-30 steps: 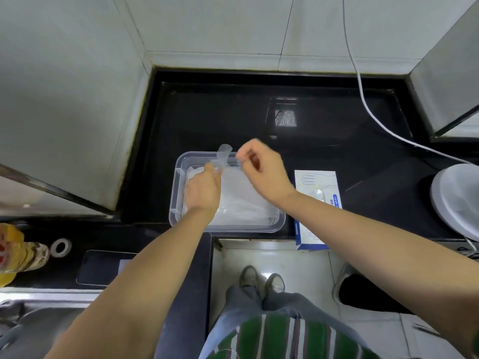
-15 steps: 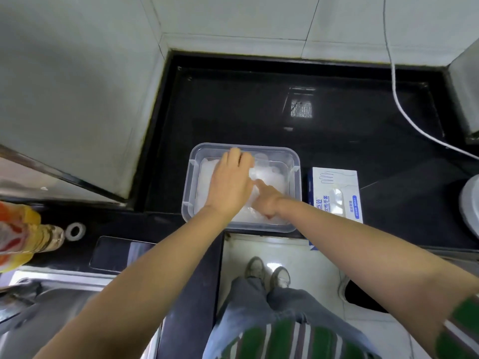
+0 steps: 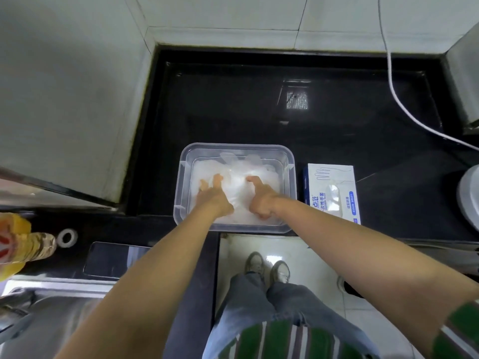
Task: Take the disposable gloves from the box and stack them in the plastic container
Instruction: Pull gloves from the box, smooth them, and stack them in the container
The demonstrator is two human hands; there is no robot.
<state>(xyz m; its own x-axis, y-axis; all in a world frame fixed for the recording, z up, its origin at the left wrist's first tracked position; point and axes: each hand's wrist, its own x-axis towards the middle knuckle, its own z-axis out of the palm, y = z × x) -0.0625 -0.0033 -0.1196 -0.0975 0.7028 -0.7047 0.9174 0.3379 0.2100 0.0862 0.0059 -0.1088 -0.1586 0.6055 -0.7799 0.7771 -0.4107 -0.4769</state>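
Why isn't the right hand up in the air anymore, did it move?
Yes. The right hand dropped from above the container's far rim onto the gloves inside.

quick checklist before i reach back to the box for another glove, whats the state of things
1. Both hands free: left hand and right hand lie flat on the gloves, gripping nothing: ok.
2. Gloves inside the plastic container: none hangs over the rim: ok.
3. Stack flat: far edge looks rumpled: not ok.
4. Glove box in reach, right beside the container: ok.
5. Next glove showing at the box opening: ok.
6. Container seated on the counter: its near edge sits at the counter's front edge; overhang cannot tell.
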